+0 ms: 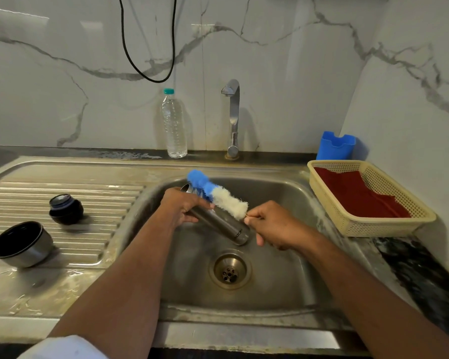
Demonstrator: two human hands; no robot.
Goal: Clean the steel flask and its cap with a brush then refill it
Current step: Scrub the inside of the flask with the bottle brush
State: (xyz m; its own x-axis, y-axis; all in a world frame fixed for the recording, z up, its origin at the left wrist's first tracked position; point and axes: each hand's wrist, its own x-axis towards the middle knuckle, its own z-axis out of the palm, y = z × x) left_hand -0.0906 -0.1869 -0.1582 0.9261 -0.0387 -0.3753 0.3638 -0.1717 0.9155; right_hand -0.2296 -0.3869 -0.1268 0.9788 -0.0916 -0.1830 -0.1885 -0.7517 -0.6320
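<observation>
Over the stainless steel sink basin (283, 255), both hands at work. Left hand (183, 207) wraps its fingers round the upper part of the cylindrical brushed-steel flask (219, 224), held tilted above the basin, open mouth toward 11 o'clock, base toward 5 o'clock, just above the round drain (228, 270). Right hand (275, 225) pinches the thin handle of the blue-and-white fluffy bottle brush (215, 194); the brush lies along the far side of the flask, blue end beside the mouth, white end near the right fingers. Whether bristles touch the steel, cannot tell.

On the ribbed draining board (62, 182), at 9 o'clock from the flask: a dark rounded stopper cap (66, 208), and nearer, at 8 o'clock, a steel cup-shaped outer cap (21, 244), dark inside, lying tipped.

At 12 o'clock, a chrome tap (232, 117); left of it a clear plastic bottle with teal lid (173, 124). At 3 o'clock, a cream perforated plastic basket (389, 224) holding a red cloth (358, 195); behind it a blue plastic holder (335, 146).
</observation>
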